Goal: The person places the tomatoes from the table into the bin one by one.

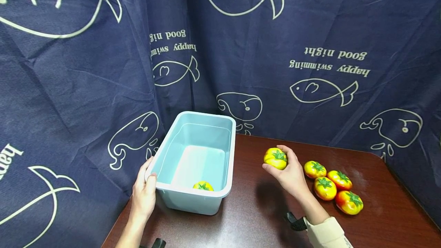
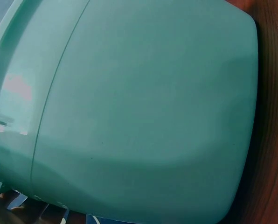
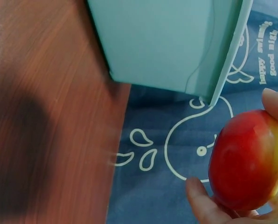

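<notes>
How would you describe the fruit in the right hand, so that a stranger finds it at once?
At the brown table, look between the blue bin and the four clustered fruits. There the right hand holds a yellow fruit with green leaves and red underside. It alone is held up; four rest together, another lies in the bin.
</notes>
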Demonstrator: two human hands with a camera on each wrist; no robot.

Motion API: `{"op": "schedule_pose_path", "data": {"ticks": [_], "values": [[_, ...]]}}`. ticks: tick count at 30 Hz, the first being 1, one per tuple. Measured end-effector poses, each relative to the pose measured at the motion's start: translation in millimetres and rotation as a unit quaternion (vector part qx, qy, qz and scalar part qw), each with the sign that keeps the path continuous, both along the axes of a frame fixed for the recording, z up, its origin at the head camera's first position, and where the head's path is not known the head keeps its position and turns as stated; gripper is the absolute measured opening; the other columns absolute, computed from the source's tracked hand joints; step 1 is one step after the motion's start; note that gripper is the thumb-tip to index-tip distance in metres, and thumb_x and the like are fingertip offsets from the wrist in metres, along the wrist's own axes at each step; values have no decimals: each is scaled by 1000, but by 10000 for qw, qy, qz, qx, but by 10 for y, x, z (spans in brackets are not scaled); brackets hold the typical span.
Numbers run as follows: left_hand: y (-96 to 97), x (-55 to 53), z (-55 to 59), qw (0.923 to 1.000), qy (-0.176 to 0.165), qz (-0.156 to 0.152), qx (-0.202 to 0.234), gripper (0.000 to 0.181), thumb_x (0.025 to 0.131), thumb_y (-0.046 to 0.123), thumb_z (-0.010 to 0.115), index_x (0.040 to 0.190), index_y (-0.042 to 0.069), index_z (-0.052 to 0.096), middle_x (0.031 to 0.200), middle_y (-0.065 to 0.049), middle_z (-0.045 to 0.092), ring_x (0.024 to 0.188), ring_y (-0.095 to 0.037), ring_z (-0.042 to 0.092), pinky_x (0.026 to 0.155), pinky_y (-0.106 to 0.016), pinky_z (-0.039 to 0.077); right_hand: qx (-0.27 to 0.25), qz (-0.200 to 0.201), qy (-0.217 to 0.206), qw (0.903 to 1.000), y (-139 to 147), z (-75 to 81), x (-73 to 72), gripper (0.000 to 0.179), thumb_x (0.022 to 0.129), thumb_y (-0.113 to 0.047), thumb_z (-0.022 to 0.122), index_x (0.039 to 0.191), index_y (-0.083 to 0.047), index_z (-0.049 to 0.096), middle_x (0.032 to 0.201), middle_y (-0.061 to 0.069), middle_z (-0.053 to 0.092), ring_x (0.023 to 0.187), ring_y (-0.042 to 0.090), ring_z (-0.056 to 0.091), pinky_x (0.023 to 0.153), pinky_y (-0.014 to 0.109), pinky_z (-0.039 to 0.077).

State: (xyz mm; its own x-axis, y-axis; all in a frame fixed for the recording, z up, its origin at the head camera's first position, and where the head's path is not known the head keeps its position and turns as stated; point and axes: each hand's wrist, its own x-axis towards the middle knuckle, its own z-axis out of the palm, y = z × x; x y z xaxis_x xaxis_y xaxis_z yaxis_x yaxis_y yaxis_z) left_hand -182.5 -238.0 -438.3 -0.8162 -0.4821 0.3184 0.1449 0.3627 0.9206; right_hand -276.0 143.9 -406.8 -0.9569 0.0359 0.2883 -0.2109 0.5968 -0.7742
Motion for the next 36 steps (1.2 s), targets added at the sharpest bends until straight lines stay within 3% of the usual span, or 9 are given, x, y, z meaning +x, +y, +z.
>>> {"op": "schedule_pose_path", "data": {"ticks": [9,19,28,36], "values": [[44,-31,23,9999,59,77,-37,49,94,13,43,143,18,50,142,-11,52,124,-27,49,93,-31,34,55,94,253,9996,-64,-6,-65,76,76,-26,83,139,-12,43,127,13,52,103,28,55,82,36,48],[61,-23,14,9997,25,221,-65,50,93,12,43,142,19,51,140,-14,54,122,-30,52,91,-37,35,375,421,748,9956,-208,100,-148,78,73,-22,85,139,-9,45,129,15,49,106,30,53,85,44,46],[39,9,4,9998,33,192,-106,50,93,12,44,143,18,51,140,-14,54,123,-30,51,92,-36,35,529,651,1199,9892,-383,98,-139,79,69,-18,85,137,-7,46,127,16,51,104,30,56,83,44,47],[21,21,12,9999,-23,154,-66,50,94,12,44,143,20,50,141,-13,53,122,-29,51,92,-35,35,289,771,1221,9891,-491,145,-101,79,70,-17,86,137,-10,46,127,12,51,103,28,55,83,44,48]]}}
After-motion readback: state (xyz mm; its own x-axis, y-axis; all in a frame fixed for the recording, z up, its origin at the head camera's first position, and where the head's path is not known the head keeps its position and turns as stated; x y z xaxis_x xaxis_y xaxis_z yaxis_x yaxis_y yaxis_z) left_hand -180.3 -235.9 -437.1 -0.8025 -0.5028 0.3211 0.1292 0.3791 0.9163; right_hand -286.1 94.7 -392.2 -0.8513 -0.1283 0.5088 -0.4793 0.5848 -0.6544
